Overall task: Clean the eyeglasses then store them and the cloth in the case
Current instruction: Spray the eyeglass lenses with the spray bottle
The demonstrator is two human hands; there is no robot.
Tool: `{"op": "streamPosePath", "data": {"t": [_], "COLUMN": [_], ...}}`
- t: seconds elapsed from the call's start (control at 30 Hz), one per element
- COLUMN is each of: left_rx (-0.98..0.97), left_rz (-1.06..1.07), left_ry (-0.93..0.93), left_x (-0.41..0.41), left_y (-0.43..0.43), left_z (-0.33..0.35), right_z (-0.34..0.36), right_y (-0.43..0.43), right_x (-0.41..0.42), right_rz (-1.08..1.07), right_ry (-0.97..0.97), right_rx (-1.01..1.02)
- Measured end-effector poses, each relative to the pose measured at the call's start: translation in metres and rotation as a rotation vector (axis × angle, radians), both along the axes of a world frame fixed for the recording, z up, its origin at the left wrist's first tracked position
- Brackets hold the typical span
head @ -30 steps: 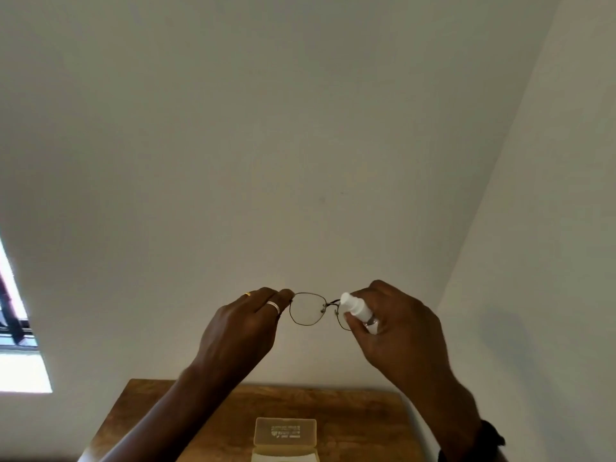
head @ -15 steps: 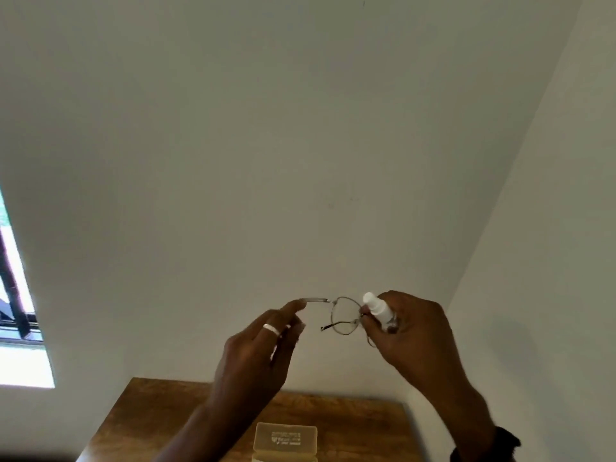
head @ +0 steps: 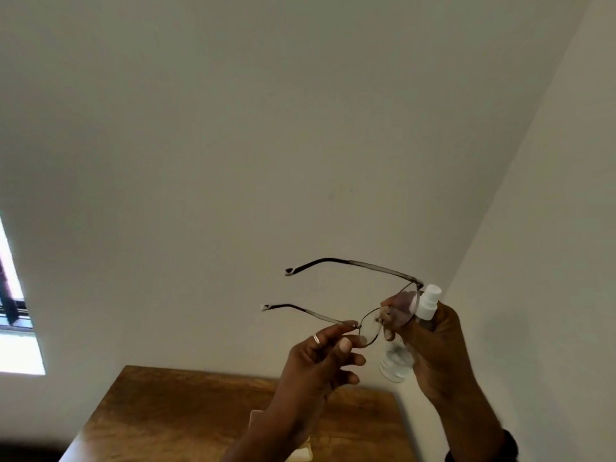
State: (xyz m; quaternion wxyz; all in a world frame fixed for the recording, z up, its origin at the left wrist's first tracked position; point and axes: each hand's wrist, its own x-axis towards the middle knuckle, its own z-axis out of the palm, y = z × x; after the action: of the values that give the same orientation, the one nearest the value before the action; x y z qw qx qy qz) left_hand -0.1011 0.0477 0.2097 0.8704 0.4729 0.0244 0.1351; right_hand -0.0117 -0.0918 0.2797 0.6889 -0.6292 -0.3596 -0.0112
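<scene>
Your left hand (head: 320, 361) pinches the eyeglasses (head: 363, 308) at the hinge; your right hand (head: 436, 348), at 3 o'clock, grips the spray bottle (head: 423, 311). The frame looks thin and fragile: hold the rims.

Plain room interior, probably domestic.
Bare off-white plastered walls (head: 233, 145) meeting at a corner; brown varnished wooden table (head: 186, 415) against them; bright barred window (head: 13, 311) at left edge.

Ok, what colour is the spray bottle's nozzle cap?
White, on a clear spray bottle held in the right hand. The nozzle cap shows best in the head view.
</scene>
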Motion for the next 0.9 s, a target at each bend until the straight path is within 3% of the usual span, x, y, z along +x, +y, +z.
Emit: {"op": "streamPosePath", "data": {"t": [0.4,0.53,0.7,0.77,0.9], "left_rx": [0.042,0.235,0.579,0.703,0.870], "left_rz": [0.239,0.468,0.765,0.845,0.947], "left_ry": [-0.118,-0.171,-0.330,-0.366,-0.392], "left_x": [0.005,0.007,0.013,0.013,0.014], "left_y": [0.012,0.016,0.043,0.055,0.076], "left_z": [-0.001,-0.003,-0.010,-0.009,-0.009], "right_z": [-0.036,-0.056,-0.119,-0.138,-0.178], "right_y": [0.011,0.022,0.031,0.030,0.024], "right_x": [0.018,0.016,-0.008,-0.014,-0.030], "right_rz": [0.108,0.123,0.101,0.017,0.039], "right_ry": [0.075,0.370,1.023,1.210,1.240], "right_rx": [0.058,0.189,0.417,0.316,0.035]}}
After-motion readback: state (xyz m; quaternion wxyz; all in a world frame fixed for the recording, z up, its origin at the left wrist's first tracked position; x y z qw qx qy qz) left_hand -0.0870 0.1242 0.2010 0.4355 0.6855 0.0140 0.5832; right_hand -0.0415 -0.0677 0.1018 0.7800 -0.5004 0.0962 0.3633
